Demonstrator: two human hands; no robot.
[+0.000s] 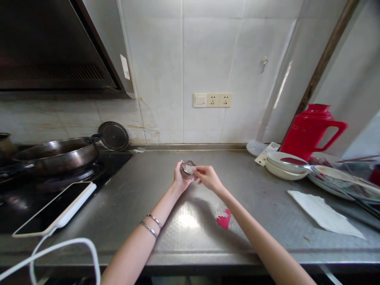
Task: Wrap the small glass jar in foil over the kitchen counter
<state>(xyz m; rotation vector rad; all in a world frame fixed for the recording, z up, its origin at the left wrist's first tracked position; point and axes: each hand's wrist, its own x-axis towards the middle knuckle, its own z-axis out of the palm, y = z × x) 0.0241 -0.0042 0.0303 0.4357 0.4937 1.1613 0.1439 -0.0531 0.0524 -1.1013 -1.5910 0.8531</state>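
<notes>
My left hand (179, 177) is wrapped around a small clear glass cup (183, 163), its round mouth turned toward me, held above the steel counter. The fingers of my right hand (208, 177) pinch a small white piece (190, 170), perhaps tissue, at the cup's mouth. How far the piece goes inside is hard to make out. Below my right forearm lies a torn red scrap (225, 219) with a ragged white edge.
To the left, a steel pan (59, 154) sits on the black stove beside a phone (53, 209) with a white cable. At right are a red thermos (310, 130), stacked bowls (285, 172), dishes and a white paper towel (325, 213). Wall sockets (213, 100) are behind.
</notes>
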